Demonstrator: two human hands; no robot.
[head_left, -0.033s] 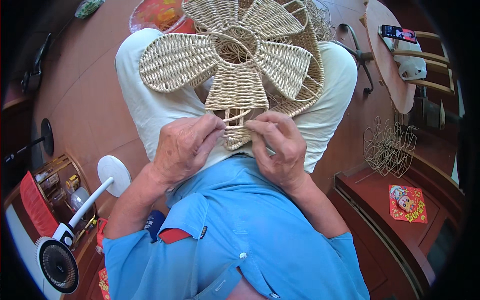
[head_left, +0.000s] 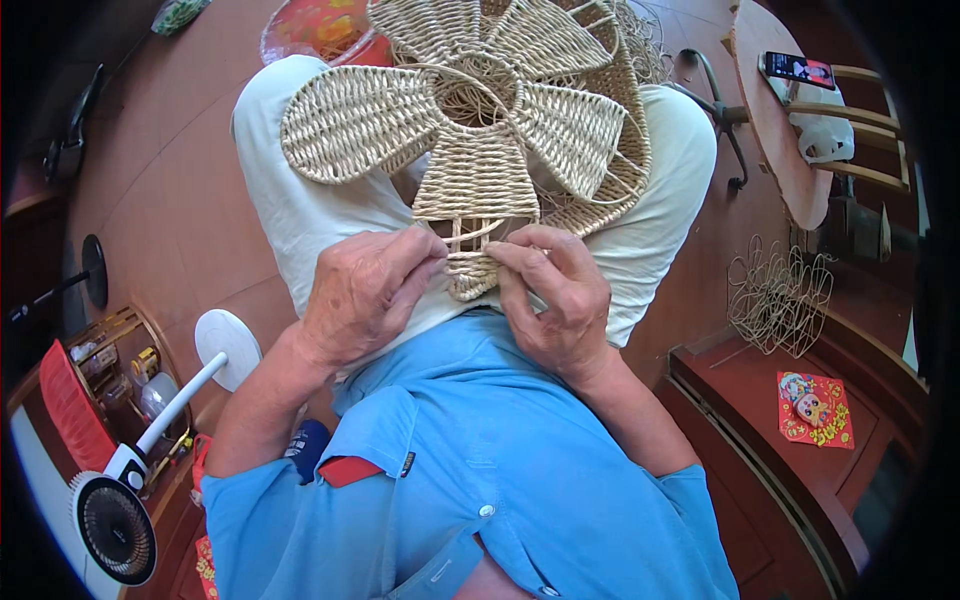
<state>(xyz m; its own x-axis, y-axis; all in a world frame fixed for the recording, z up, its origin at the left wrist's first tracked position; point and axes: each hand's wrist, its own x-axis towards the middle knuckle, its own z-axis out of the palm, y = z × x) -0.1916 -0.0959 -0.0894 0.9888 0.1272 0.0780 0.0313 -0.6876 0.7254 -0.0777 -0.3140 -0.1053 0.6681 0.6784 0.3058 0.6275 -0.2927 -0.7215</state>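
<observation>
A flower-shaped straw weaving (head_left: 477,180) with broad petals around an open centre lies across my knees. Its nearest petal has a gap crossed by upright ribs, with a small woven tip (head_left: 470,275) below. A pale straw cord (head_left: 468,236) curves across this gap between my hands. My left hand (head_left: 365,285) pinches at the gap's left edge, its fingertips at the cord. Opposite, my right hand (head_left: 555,285) has thumb and forefinger pinched at the right side of the ribs. What lies between the fingertips is partly hidden.
A larger woven straw piece (head_left: 632,170) sits under the flower, with loose straw behind it. Beyond my left knee stands a red tub (head_left: 345,40). A white fan (head_left: 115,530) is at lower left. At right are a round table (head_left: 765,110) with a phone and a wire bundle (head_left: 780,295).
</observation>
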